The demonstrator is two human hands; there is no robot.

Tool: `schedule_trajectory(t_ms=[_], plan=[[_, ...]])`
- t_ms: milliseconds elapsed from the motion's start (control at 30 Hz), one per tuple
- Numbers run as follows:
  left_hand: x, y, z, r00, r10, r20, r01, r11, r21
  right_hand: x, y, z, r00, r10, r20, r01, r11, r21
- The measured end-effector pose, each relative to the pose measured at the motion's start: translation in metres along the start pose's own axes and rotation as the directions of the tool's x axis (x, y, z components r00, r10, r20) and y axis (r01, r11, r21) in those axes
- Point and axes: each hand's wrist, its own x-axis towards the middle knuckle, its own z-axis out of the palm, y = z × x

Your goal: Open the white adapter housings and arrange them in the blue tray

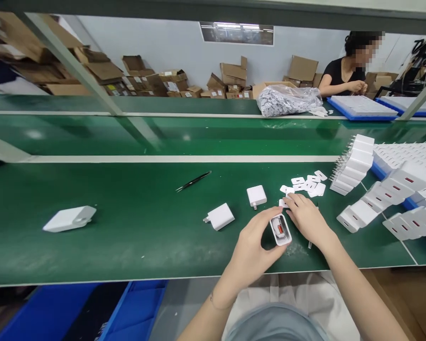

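Note:
My left hand [253, 244] grips a white charger housing [272, 231] between thumb and fingers. The housing's open end faces up and shows an orange-red part inside. Just right of it, my right hand [307, 218] has its fingertips on a small white cover plate [282, 203] at the near edge of a loose pile of slotted cover plates [310, 183]. A thin tool [310, 245] pokes out beneath the right hand; whether the hand holds it is hidden. Two white chargers with pins, one [221, 217] and a smaller-looking one [257, 195], lie left of the hands.
Black tweezers [193, 181] lie mid-bench, and another white charger [70, 219] lies far left. On the right stand rows of white chargers [355, 163] beside a blue tray [379, 171]. Across the bench, a person [346, 78] sits near a bag of white parts [287, 99].

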Motion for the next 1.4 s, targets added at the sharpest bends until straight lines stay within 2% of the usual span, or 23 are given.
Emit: schedule_trajectory(t_ms=[100,200,333,400,467,533,600,667,733,800,867,933,1000,1033,1100,1167,1233,1300,1400], plan=[[-0.007,0.011,-0.004,0.998,0.027,-0.051,-0.029,0.998,-0.054,0.013,0.001,0.011,0.999,-0.017,0.05,0.017,1.0,0.009],[-0.013,0.015,-0.005,0.994,0.005,-0.109,-0.022,0.987,-0.158,0.009,0.004,0.01,0.998,0.011,0.063,-0.013,1.0,0.024],[-0.015,0.016,-0.003,0.982,-0.002,-0.187,-0.042,0.973,-0.228,-0.007,0.003,-0.006,0.996,0.081,0.031,-0.084,0.993,0.078],[-0.014,0.018,-0.002,0.977,0.032,-0.211,-0.069,0.983,-0.172,-0.017,-0.003,-0.021,0.987,0.157,-0.024,-0.146,0.958,0.248],[-0.012,0.019,0.0,0.968,0.075,-0.238,-0.102,0.99,-0.102,-0.029,-0.013,-0.037,0.96,0.271,-0.064,-0.202,0.836,0.51],[-0.011,0.02,0.003,0.956,0.117,-0.268,-0.137,0.989,-0.06,-0.041,-0.025,-0.051,0.926,0.366,-0.096,-0.205,0.698,0.686],[-0.01,0.019,0.007,0.938,0.156,-0.309,-0.18,0.982,-0.05,-0.052,-0.039,-0.061,0.888,0.408,-0.212,-0.16,0.706,0.69],[-0.01,0.018,0.012,0.921,0.175,-0.349,-0.207,0.977,-0.055,-0.059,-0.052,-0.066,0.836,0.385,-0.392,-0.081,0.792,0.605],[-0.011,0.018,0.015,0.91,0.163,-0.381,-0.206,0.976,-0.074,-0.061,-0.06,-0.067,0.798,0.337,-0.5,-0.015,0.84,0.542],[-0.012,0.019,0.017,0.907,0.14,-0.398,-0.191,0.977,-0.092,-0.061,-0.064,-0.065,0.796,0.376,-0.474,-0.01,0.791,0.612],[-0.013,0.021,0.018,0.904,0.126,-0.408,-0.18,0.979,-0.096,-0.059,-0.064,-0.063,0.797,0.478,-0.369,-0.061,0.672,0.738],[-0.014,0.022,0.018,0.901,0.116,-0.418,-0.173,0.98,-0.101,-0.06,-0.064,-0.061,0.764,0.554,-0.331,-0.092,0.601,0.794],[-0.014,0.022,0.019,0.898,0.104,-0.428,-0.166,0.98,-0.111,-0.062,-0.067,-0.06,0.708,0.584,-0.396,-0.084,0.628,0.774],[-0.014,0.022,0.019,0.896,0.1,-0.433,-0.164,0.98,-0.113,-0.063,-0.069,-0.06,0.696,0.568,-0.439,-0.07,0.662,0.746],[-0.015,0.021,0.022,0.89,0.108,-0.443,-0.172,0.979,-0.106,-0.065,-0.075,-0.061,0.735,0.476,-0.484,-0.022,0.729,0.684],[-0.015,0.02,0.024,0.88,0.14,-0.454,-0.196,0.978,-0.077,-0.064,-0.081,-0.061,0.81,0.352,-0.468,0.035,0.769,0.639],[-0.017,0.019,0.025,0.868,0.182,-0.462,-0.227,0.973,-0.044,-0.061,-0.086,-0.062,0.852,0.287,-0.438,0.051,0.787,0.615],[-0.018,0.018,0.026,0.854,0.215,-0.474,-0.251,0.968,-0.014,-0.057,-0.09,-0.062,0.859,0.283,-0.427,0.037,0.796,0.604],[-0.021,0.017,0.028,0.837,0.247,-0.489,-0.263,0.964,0.037,-0.053,-0.094,-0.063,0.84,0.279,-0.464,0.05,0.813,0.579]])
